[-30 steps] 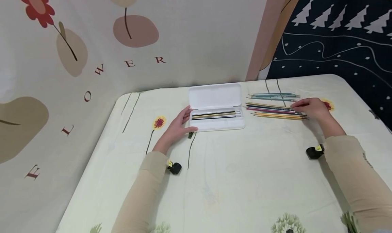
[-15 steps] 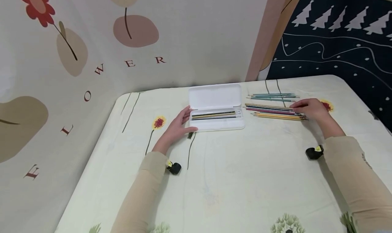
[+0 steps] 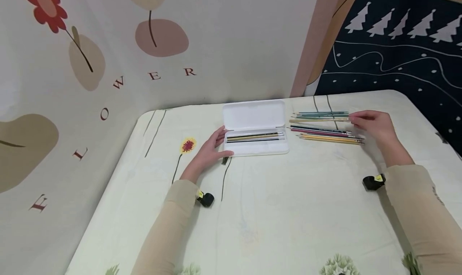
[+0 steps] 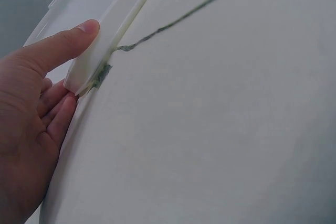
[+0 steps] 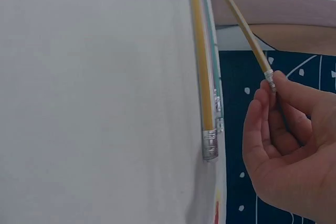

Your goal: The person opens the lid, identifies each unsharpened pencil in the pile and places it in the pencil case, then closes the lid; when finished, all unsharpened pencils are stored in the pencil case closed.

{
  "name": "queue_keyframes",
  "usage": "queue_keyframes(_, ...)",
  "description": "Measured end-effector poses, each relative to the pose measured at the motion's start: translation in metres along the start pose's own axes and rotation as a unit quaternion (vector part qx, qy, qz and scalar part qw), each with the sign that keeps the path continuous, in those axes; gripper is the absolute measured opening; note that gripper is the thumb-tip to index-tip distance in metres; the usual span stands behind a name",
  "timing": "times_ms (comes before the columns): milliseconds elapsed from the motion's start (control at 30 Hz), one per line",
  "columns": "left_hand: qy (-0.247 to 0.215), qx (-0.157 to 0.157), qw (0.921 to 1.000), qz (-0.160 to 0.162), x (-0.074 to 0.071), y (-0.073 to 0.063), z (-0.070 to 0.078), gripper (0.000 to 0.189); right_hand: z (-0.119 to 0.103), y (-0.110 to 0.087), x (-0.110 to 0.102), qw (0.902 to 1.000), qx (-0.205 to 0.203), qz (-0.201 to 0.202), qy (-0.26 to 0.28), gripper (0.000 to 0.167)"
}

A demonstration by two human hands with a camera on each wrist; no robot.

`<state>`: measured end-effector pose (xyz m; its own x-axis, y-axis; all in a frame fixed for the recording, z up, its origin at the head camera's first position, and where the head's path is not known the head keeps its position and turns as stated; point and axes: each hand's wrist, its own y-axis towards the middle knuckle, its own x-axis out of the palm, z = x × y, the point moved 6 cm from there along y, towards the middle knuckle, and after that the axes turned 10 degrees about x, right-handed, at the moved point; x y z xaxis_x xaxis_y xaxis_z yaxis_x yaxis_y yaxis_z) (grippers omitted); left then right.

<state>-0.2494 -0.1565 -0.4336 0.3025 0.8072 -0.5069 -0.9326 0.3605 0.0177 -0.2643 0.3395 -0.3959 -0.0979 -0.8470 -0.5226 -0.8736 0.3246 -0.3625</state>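
Observation:
A white pencil case (image 3: pixel 260 149) lies with its lid (image 3: pixel 254 115) raised at the far middle of the table. Several dark and gold pencils (image 3: pixel 254 137) rest inside it. My left hand (image 3: pixel 208 149) holds the case's left end, thumb (image 4: pixel 79 38) on top and fingertips low against the corner. With thumb and fingertips, my right hand (image 3: pixel 375 125) pinches a gold-coloured pencil (image 5: pixel 247 32) by its metal-ringed eraser end. That pencil is raised in the right wrist view, its tip pointing left toward the case. In the head view it passes just in front of the teal pencils (image 3: pixel 321 113).
Below the held pencil lie dark and magenta pencils (image 3: pixel 319 130), then a row of yellow pencils (image 3: pixel 330 138) nearer to me. A flower-print cloth (image 3: pixel 274 210) covers the table. Patterned hangings (image 3: pixel 234 46) stand behind its far edge.
My right hand has lifted the gold pencil from the dark and magenta group and moved it away from me, toward the teal pencils. My left hand stays at the case.

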Motion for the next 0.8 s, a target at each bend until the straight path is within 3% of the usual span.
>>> queue_keyframes(100, -0.002, 0.001, 1.0000, 0.000, 0.000, 0.001, -0.001, 0.103, -0.006, -0.006, -0.006, 0.9981, -0.021, 0.002, 0.057, 0.007)
queue_keyframes(200, -0.003, 0.002, 1.0000, 0.000, 0.000, 0.001, -0.001, 0.103, -0.013, -0.010, -0.009, 0.9924, -0.042, -0.005, 0.116, 0.005)
queue_keyframes(333, -0.003, 0.003, 1.0000, -0.001, 0.000, 0.001, -0.001, 0.103, -0.020, -0.014, -0.010, 0.9874, -0.054, -0.016, 0.148, 0.006)
queue_keyframes(533, -0.003, 0.001, 1.0000, -0.001, 0.000, 0.001, -0.002, 0.103, -0.025, -0.018, -0.007, 0.9835, -0.048, -0.019, 0.173, 0.008)
queue_keyframes(800, -0.004, 0.002, 1.0000, 0.000, 0.000, 0.000, 0.001, 0.103, -0.042, -0.030, 0.003, 0.9771, -0.079, -0.051, 0.191, 0.006)
